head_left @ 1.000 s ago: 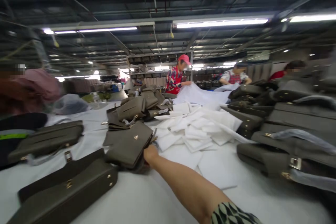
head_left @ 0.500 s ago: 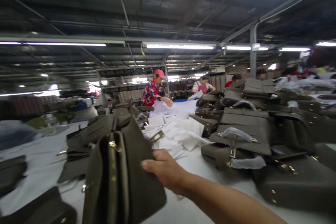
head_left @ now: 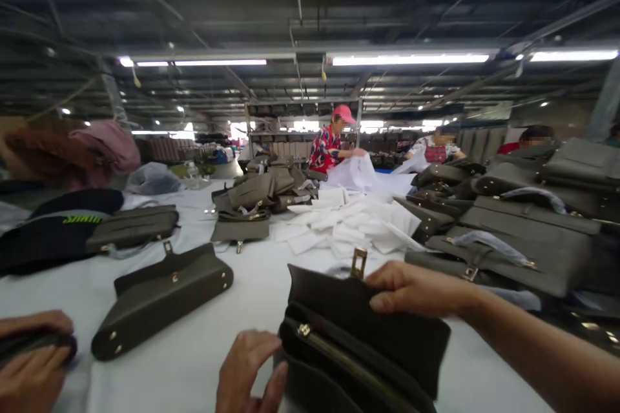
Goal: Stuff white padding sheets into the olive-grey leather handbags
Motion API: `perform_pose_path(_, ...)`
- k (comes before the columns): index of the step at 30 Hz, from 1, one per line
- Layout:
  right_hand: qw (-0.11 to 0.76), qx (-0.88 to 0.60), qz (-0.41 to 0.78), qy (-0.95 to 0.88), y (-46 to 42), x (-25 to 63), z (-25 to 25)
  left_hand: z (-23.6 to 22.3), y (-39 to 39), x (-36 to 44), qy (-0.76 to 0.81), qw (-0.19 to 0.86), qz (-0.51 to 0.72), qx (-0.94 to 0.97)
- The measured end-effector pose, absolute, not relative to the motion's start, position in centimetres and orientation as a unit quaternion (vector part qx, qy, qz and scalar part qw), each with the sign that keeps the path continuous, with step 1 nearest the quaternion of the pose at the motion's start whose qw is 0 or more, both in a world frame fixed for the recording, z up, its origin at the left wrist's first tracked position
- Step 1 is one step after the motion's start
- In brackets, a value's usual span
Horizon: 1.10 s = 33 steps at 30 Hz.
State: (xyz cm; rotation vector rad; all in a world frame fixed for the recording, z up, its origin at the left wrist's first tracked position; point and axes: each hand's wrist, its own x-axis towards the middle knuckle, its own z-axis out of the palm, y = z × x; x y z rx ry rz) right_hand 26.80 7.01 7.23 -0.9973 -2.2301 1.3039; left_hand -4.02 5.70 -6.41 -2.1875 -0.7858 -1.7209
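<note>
A dark olive handbag [head_left: 358, 342] with a gold zip and a brass clasp lies close in front of me on the white table [head_left: 194, 361]. My right hand [head_left: 416, 289] is closed on the upper edge of its flap, just right of the clasp. My left hand [head_left: 252, 371] comes up from the bottom edge and cups the bag's left end, thumb and fingers curled against it.
Another olive bag [head_left: 159, 300] lies to the left. More bags are piled at the right [head_left: 523, 239] and centre back [head_left: 256, 197], beside white padding sheets [head_left: 353, 222]. A co-worker's hands [head_left: 29, 361] hold something dark at the bottom left. Other people work at the far end.
The bag hung upright in my right hand at arm's length; now it is down near me, flap raised, and my left hand has come in to hold its end.
</note>
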Motion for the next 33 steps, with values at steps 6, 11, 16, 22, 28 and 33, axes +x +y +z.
perform_pose_path(6, 0.096, -0.303, 0.487, -0.813, 8.8, 23.2, 9.0, -5.3, 3.9, -4.0, -0.192, 0.182, -0.518, -0.813)
perform_pose_path(11, 0.106, -0.298, 0.504, -0.804, 10.5, 23.3, 8.4, -5.8, 3.5, -2.4, -0.216, 0.166, -0.471, -0.839)
perform_pose_path(16, 0.139, -0.380, 0.560, -0.723, 13.2, 26.1, 5.6, -6.2, 3.6, -1.6, -0.221, 0.118, -0.449, -0.858)
perform_pose_path(22, 0.107, -0.466, 0.533, -0.698, 14.3, 25.8, -2.0, -6.3, 3.4, -2.0, -0.201, 0.084, -0.493, -0.842)
perform_pose_path(28, 0.003, -0.483, 0.424, -0.766, 12.9, 24.5, -6.5, -5.8, 4.0, -2.2, -0.327, 0.077, -0.542, -0.770)
perform_pose_path(33, 0.027, -0.521, 0.190, -0.831, 12.9, 23.9, -2.4, -6.3, 4.6, -2.9, -0.332, -0.014, -0.586, -0.739)
